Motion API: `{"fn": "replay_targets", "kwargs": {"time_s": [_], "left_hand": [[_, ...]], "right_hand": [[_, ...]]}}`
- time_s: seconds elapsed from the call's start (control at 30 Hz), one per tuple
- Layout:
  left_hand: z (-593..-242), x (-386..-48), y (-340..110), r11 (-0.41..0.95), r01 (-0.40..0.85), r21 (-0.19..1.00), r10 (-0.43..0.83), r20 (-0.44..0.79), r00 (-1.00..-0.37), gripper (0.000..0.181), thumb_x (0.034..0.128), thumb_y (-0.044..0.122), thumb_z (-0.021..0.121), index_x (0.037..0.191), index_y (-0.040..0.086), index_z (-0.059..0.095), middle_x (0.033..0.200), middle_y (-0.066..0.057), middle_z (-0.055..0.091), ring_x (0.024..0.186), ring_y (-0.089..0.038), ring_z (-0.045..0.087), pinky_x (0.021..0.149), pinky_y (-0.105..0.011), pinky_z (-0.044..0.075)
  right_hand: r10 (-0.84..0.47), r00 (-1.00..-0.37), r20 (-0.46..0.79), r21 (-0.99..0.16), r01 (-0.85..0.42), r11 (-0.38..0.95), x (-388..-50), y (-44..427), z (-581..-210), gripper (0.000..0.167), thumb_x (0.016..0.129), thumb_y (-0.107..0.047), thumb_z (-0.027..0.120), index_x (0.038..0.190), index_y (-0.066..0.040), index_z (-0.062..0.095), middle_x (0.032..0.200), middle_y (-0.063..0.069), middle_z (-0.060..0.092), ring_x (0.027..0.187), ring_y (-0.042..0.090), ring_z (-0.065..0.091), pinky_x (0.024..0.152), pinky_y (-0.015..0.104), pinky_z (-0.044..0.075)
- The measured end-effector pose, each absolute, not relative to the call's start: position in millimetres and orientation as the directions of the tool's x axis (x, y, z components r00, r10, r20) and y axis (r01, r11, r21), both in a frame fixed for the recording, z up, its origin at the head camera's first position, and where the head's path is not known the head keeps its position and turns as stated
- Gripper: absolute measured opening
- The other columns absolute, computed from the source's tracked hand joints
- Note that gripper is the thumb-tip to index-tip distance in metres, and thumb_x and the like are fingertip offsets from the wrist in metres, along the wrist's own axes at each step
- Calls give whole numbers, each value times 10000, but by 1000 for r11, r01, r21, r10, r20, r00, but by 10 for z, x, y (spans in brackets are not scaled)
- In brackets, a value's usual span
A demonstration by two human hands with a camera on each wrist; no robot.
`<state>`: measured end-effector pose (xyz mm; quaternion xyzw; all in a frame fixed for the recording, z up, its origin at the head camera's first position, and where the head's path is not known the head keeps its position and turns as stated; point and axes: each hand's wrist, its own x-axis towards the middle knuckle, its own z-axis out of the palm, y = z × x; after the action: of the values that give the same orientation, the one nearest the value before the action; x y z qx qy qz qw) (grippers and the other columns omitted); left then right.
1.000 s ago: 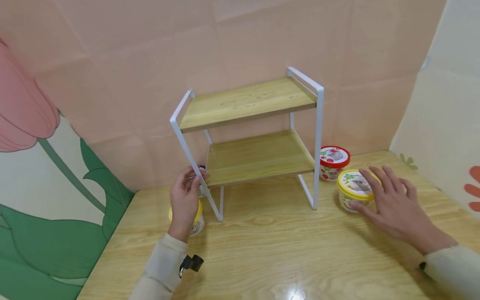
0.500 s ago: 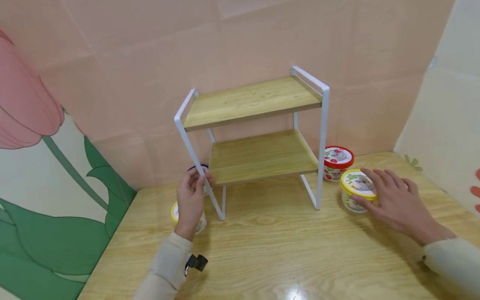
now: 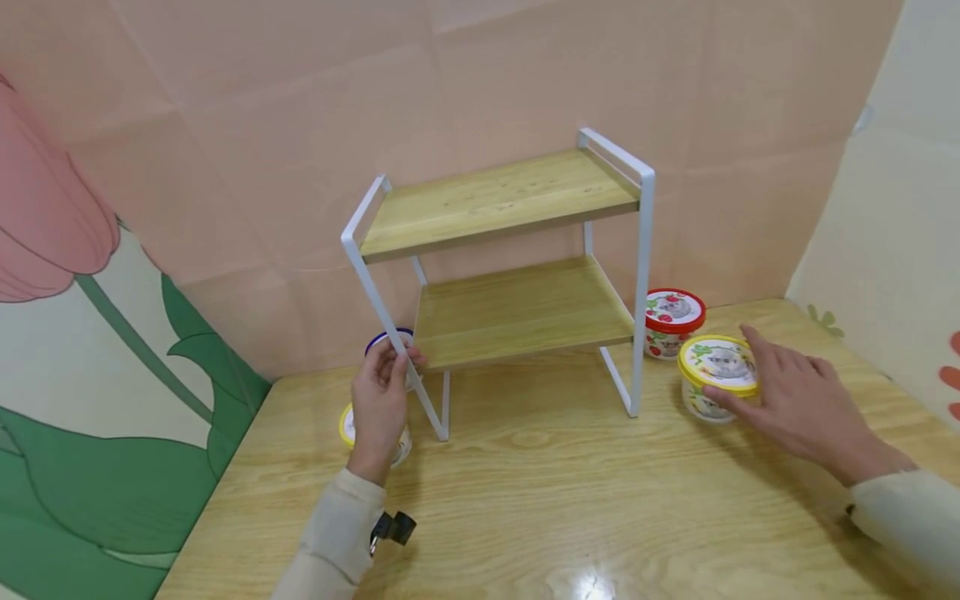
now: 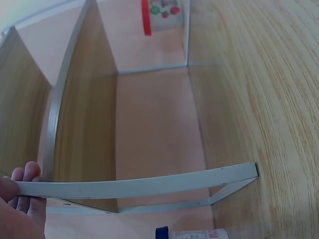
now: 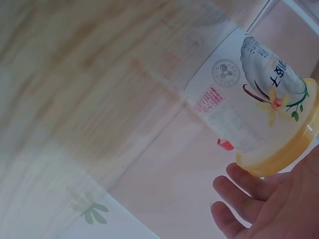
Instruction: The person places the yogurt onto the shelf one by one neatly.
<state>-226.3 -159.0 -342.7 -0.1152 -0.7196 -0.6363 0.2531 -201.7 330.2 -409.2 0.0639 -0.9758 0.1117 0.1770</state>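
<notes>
A person's left hand (image 3: 380,408) grips the white leg (image 4: 124,189) of a two-tier rack (image 3: 517,317); the right hand (image 3: 806,408), fingers loosely extended, sits beside a yellow-lidded tub (image 3: 712,367).

The left grip (image 3: 380,406) partly hides 1 yellow-lidded tub (image 3: 404,447).

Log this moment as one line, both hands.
left hand: grips white shelf frame | right hand: at yellow-lidded tub, contact unclear | red-lidded tub: behind that tub
</notes>
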Motion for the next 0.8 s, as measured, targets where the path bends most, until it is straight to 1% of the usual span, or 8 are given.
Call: {"fn": "replay_targets", "kwargs": {"time_s": [0.07,0.17,0.27,0.43,0.67,0.8], "left_hand": [[-3433,-2264,-1598,168,489,856,-156,513,-844,216,1004,4,524,1186,-99,577,1052,-274,676,885,-38,694,860,-196,575],[-3439,-2265,-1605,174,491,854,-156,516,-842,219,1000,7,534,1182,-100,588,1050,-275,678,888,-42,695,865,-208,579],[-3434,-2261,-1608,178,485,856,-156,511,-845,214,996,20,546,1177,-79,605,1047,-259,685,891,-45,697,878,-230,584],[-3414,-2262,-1605,189,463,866,-162,493,-855,201,992,48,561,1154,-49,628,1036,-237,695,885,-41,697,893,-250,584],[-3416,-2269,-1607,196,440,877,-169,472,-865,193,994,41,551,1146,-46,633,1038,-237,698,879,-31,694,865,-198,576],[-3428,-2273,-1606,194,450,872,-164,481,-861,195,1000,40,541,1144,-60,626,1043,-246,693,885,-30,690,860,-191,574]], "right_hand": [[-72,-937,341,-207,-150,967,-2035,3303,-4095,1062,881,-656,600,1587,-39,100,1396,408,432,1249,540,412,952,636,315],[-53,-949,311,-232,-130,964,-2066,3313,-4095,1055,869,-676,600,1549,18,188,1383,406,444,1234,551,423,941,651,325],[-39,-956,290,-254,-117,960,-2084,3333,-4099,1032,857,-683,610,1498,51,269,1362,400,462,1207,557,443,917,658,338],[-41,-957,288,-269,-122,955,-2085,3370,-4103,993,857,-673,622,1471,47,320,1346,382,488,1169,558,476,876,652,360],[-52,-954,294,-273,-136,952,-2094,3382,-4097,979,849,-671,636,1448,52,358,1312,369,519,1140,554,501,841,665,393],[-59,-954,293,-276,-143,950,-2090,3379,-4098,978,846,-668,642,1438,62,368,1301,373,527,1136,555,507,844,667,396]]}}
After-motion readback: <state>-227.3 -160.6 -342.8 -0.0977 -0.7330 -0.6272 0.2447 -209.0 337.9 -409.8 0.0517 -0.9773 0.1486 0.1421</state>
